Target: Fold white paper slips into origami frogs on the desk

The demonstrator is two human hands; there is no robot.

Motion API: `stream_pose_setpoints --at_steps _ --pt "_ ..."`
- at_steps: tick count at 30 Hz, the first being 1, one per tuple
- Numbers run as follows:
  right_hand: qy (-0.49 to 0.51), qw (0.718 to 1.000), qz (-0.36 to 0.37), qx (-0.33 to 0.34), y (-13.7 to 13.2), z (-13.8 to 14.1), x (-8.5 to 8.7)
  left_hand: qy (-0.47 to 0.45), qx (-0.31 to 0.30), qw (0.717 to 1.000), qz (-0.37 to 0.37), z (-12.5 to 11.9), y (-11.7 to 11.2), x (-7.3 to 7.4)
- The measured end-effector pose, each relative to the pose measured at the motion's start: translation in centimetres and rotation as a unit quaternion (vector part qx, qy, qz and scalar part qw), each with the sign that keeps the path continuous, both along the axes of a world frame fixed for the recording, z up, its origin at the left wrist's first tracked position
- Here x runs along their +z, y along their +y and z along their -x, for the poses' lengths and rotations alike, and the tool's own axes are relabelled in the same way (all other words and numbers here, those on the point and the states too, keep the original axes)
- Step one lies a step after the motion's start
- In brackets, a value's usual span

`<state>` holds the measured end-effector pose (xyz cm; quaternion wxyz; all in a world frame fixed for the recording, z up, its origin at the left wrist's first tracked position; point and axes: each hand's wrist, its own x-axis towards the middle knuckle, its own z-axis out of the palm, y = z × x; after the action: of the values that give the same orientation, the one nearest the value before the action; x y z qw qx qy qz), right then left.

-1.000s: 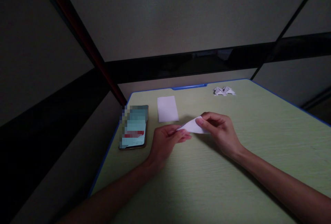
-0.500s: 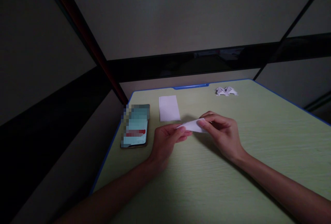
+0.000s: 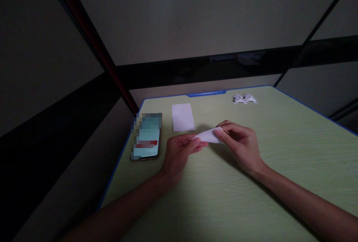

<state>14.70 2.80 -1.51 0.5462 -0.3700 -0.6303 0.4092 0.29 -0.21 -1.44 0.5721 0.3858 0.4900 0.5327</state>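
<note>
A small folded piece of white paper [image 3: 208, 136] is held between my two hands, over the middle of the table. My left hand [image 3: 183, 150] pinches its left end, thumb on top and fingers underneath. At the right end, my right hand [image 3: 240, 139] grips the paper between thumb and fingers. The folds on the underside are hidden. Just beyond my left hand lies a small stack of white paper sheets [image 3: 183, 117], flat on the table.
The pale green table [image 3: 293, 152] has a blue edge and a blue strip [image 3: 207, 93] at its far side. A phone [image 3: 147, 135] with a lit, partly blurred screen lies at the left. Two folded paper figures [image 3: 244, 98] stand at the far right. A wall panel [image 3: 195, 22] rises behind.
</note>
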Motion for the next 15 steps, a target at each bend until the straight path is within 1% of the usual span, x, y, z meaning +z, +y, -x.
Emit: stream_pose_setpoints --at_steps 5,10,12,15 --pt "0.054 0.996 0.076 0.006 0.27 0.17 -0.42 0.016 -0.013 1.0 -0.014 0.04 -0.02 -0.06" --pt "0.117 0.979 0.169 0.002 0.58 0.45 -0.71 0.035 -0.019 0.999 -0.029 -0.08 -0.04 0.01" --pt "0.127 0.974 0.188 0.005 0.66 0.49 -0.65 0.039 -0.021 0.998 -0.033 -0.01 0.02 0.0" --pt "0.094 0.978 0.187 0.001 0.59 0.42 -0.4 0.052 -0.042 0.997 -0.032 0.15 0.15 0.0"
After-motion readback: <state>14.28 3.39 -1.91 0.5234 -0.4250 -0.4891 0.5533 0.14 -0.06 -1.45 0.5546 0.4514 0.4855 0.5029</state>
